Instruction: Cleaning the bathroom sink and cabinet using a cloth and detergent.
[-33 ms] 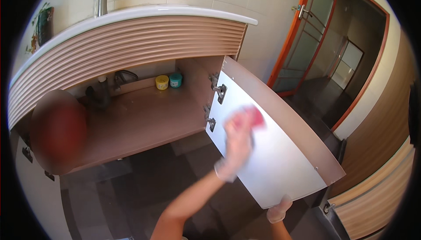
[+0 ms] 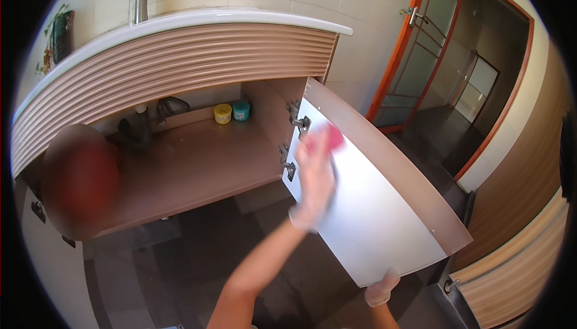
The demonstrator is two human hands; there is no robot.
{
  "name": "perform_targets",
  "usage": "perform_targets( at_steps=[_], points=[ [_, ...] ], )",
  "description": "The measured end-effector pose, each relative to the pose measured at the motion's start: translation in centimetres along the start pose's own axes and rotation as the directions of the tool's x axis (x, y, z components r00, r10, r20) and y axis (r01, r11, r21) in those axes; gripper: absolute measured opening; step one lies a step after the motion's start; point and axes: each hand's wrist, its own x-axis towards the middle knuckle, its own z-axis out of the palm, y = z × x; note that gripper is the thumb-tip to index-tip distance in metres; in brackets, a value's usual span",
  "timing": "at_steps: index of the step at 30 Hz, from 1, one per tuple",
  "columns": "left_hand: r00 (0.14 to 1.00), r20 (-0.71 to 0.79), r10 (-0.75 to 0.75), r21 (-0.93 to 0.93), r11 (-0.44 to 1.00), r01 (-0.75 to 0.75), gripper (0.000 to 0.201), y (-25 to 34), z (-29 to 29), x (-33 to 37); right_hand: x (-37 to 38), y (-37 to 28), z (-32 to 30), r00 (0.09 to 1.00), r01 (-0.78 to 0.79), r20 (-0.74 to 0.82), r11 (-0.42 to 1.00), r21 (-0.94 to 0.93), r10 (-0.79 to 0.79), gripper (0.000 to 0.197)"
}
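A cabinet door (image 2: 372,221) with a white inner face stands swung out to the right on two metal hinges. My left hand (image 2: 317,176), in a clear thin glove, presses a pinkish-red cloth (image 2: 334,140) against the white face near the upper hinge (image 2: 303,124). Hand and cloth are both smeared by motion. At the door's lower corner, my right hand (image 2: 380,290), also gloved, holds the bottom edge with its thumb on the white face; the other fingers are mostly hidden.
Inside the brown cabinet (image 2: 198,167), a yellow tub (image 2: 222,114) and a teal tub (image 2: 241,110) stand at the back beside a drain pipe (image 2: 137,134). A blurred reddish shape (image 2: 84,182) covers the cabinet's left side. Above runs a white basin top (image 2: 252,15). An orange-framed glass door (image 2: 415,58) is behind.
My left hand and the cloth have moved up and left over the white face toward the upper hinge. My right hand stays on the door's bottom edge.
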Motion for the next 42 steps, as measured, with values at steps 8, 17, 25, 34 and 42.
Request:
perform_targets(
  at_steps=[8,17,25,34,42],
  points=[
    [0.973,-0.063,-0.221,-0.284,0.939,0.195,0.017,-1.1,0.9,6.8,-0.7,-1.9,1.9,1.000,0.001,-0.007,0.993,0.116,-0.001,0.040],
    [0.898,0.033,-0.439,-0.561,0.736,0.380,0.041,-0.6,0.3,8.5,-1.3,-2.4,2.7,0.999,-0.033,-0.036,0.979,0.202,0.041,0.036],
    [0.985,0.147,0.093,-0.014,0.996,-0.092,0.055,8.9,0.1,-0.7,-0.7,-0.2,1.1,1.000,-0.010,0.001,0.991,0.130,0.010,0.043],
    [0.871,0.322,0.370,-0.301,0.913,-0.276,0.052,16.6,0.3,-6.7,-0.1,-0.4,0.2,0.993,0.063,0.095,0.998,0.031,-0.065,0.045],
    [0.678,0.309,0.667,-0.476,0.726,-0.497,0.037,12.0,0.2,-7.5,2.0,-0.8,0.3,0.988,-0.089,-0.110,0.982,0.167,0.108,0.072]
  ],
)
